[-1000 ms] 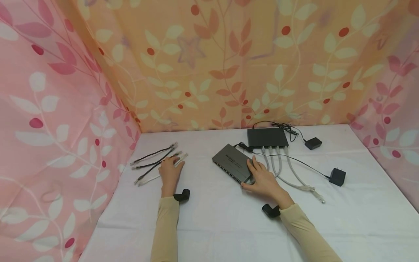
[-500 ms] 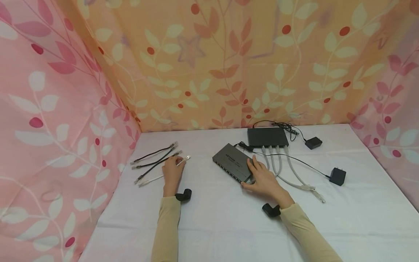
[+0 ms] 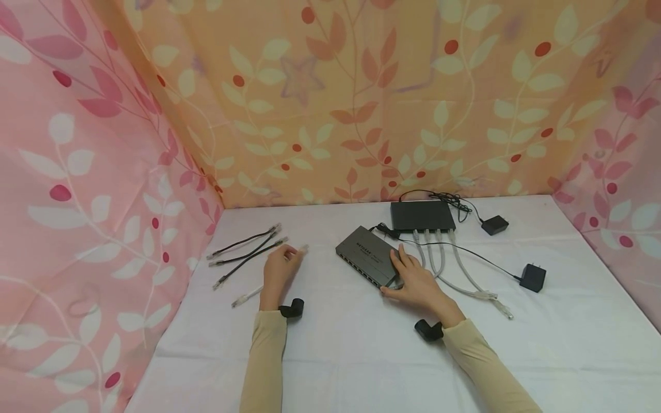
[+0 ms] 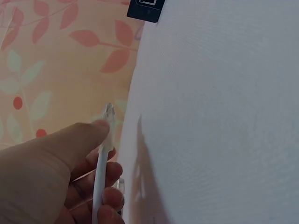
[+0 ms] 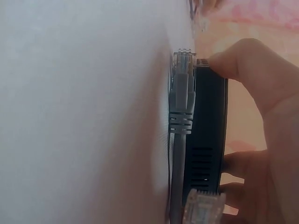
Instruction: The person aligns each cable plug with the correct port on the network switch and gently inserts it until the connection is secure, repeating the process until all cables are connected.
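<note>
My left hand (image 3: 280, 269) pinches a white Ethernet cable (image 3: 248, 296) between thumb and fingers, close behind one plug. That clear plug (image 4: 109, 111) points up past the thumb in the left wrist view, while the cable's other end trails to the lower left. My right hand (image 3: 415, 284) grips the near right corner of a grey Netgear network switch (image 3: 364, 252), thumb at the front edge and fingers over the top. A row of ports faces left along the switch's front. The right wrist view shows a grey cable's plug (image 5: 183, 70) beside the switch's vented side (image 5: 205, 107).
Several short black Ethernet cables (image 3: 242, 262) lie left of the left hand. Behind the Netgear switch stands a black switch (image 3: 422, 215) with several grey cables (image 3: 462, 264) plugged in. Two power adapters, one farther back (image 3: 494, 225) and one nearer (image 3: 532, 278), lie right.
My left hand has lifted the white Ethernet cable's plug end and drawn the cable right, away from the black ones. My right hand has stayed on the network switch.
</note>
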The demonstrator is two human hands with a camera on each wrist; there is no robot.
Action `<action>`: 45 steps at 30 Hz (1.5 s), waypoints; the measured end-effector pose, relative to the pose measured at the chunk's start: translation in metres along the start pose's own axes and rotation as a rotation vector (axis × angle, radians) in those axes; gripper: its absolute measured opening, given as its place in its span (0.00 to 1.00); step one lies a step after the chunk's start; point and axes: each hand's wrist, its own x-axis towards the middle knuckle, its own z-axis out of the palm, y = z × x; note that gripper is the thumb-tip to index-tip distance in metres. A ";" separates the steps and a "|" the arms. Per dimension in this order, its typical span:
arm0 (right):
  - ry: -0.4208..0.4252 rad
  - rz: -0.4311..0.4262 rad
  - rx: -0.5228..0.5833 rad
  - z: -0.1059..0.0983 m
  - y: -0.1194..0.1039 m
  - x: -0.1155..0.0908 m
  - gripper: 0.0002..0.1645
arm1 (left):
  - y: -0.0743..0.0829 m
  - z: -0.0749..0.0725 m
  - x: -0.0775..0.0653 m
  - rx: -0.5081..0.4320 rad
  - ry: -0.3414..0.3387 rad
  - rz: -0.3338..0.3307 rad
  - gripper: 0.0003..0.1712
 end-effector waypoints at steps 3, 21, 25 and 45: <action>-0.001 -0.009 0.006 -0.001 0.001 0.000 0.56 | 0.005 -0.001 0.000 0.029 -0.039 0.039 0.14; 0.006 -0.089 0.035 -0.003 0.009 -0.003 0.60 | 0.050 0.005 -0.013 0.029 -0.512 0.221 0.11; 0.016 -0.089 0.047 -0.003 0.009 -0.003 0.59 | 0.063 0.014 -0.020 0.041 -0.573 0.248 0.11; 0.024 -0.073 0.045 -0.001 0.008 -0.003 0.59 | 0.077 0.053 -0.068 0.116 -0.513 0.416 0.12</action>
